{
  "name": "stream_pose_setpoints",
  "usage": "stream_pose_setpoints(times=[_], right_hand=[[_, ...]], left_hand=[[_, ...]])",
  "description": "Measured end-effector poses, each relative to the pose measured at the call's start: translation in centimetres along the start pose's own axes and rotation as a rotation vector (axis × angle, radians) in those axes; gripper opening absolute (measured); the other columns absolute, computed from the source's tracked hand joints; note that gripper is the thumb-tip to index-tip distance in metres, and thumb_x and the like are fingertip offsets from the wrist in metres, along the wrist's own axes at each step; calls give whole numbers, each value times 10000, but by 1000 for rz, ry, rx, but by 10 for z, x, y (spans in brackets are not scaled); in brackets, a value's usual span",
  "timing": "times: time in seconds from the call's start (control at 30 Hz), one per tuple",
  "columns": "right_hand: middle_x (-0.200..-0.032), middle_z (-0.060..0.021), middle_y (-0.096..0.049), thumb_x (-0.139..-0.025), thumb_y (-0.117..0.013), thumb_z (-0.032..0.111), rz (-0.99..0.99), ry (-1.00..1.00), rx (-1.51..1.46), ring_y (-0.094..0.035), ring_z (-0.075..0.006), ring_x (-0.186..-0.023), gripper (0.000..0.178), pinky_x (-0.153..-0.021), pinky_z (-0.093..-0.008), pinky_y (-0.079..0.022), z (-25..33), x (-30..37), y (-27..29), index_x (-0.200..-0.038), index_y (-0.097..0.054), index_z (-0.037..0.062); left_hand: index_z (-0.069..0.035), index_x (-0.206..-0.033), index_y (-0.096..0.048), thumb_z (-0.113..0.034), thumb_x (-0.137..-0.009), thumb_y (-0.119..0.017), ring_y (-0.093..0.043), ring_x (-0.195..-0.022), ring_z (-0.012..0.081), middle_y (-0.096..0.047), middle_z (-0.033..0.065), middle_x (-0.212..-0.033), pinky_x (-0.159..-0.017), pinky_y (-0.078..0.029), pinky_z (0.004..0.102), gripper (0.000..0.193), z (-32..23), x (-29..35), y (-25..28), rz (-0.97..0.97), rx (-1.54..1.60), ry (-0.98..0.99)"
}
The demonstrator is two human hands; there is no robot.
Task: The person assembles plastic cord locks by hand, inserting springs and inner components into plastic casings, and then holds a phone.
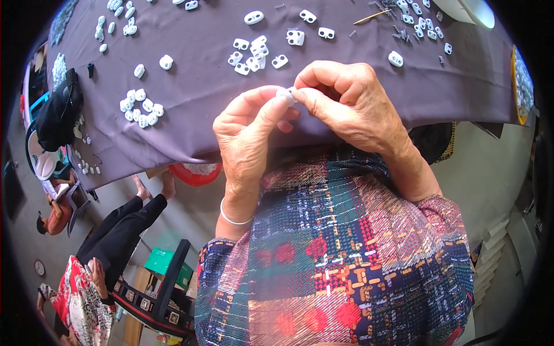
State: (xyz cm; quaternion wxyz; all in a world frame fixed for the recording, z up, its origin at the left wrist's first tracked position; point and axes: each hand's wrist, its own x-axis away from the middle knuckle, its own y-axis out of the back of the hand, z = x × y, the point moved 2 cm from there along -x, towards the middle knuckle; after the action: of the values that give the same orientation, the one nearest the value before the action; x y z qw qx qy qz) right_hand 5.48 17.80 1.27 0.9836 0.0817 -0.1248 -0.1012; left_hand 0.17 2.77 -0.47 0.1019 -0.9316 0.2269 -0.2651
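Note:
Above the near edge of the cloth, my left hand (245,130) pinches a small white plastic cord lock part (285,96) between thumb and forefinger. My right hand (358,106) meets it from the other side, thumb and forefinger pressed together at the part. Whatever sits between those right fingertips is too small to make out. Just beyond my hands lies a loose group of white two-hole cord locks (258,48). A ring of white cord locks (152,119) is laid out to the left. One more cord lock (395,59) lies by itself to the right.
A dark grey cloth (461,86) covers the table. Small metal springs (402,34) and a thin wooden stick (371,17) lie at the far right. A yellow-rimmed container (513,86) stands at the right edge. Below the table is a red basin (196,176); a seated person (86,288) is at left.

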Motion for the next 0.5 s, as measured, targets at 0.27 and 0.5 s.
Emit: stream_pose_setpoints(times=[0.27, 0.5], right_hand=[[-624, 27, -534, -823, -604, 65, -4, 6, 16, -448, -18, -580, 78, -499, -193, -353, -3, -1, -1, -811, -610, -12], [-619, 19, -543, -832, -600, 75, 33, 48, -6, -460, -27, -528, 80, -461, -190, -350, -9, -8, -3, -809, -608, -1]], left_hand=[[23, -940, -627, -58, -812, -647, -625, -696, 140, -655, 79, -839, -594, -484, 223, 153, 0, 1, -2, -25, -2, -3], [27, -938, -630, -47, -812, -649, -597, -652, 108, -649, 63, -814, -608, -492, 216, 147, 3, -2, 1, -46, -22, -27]])
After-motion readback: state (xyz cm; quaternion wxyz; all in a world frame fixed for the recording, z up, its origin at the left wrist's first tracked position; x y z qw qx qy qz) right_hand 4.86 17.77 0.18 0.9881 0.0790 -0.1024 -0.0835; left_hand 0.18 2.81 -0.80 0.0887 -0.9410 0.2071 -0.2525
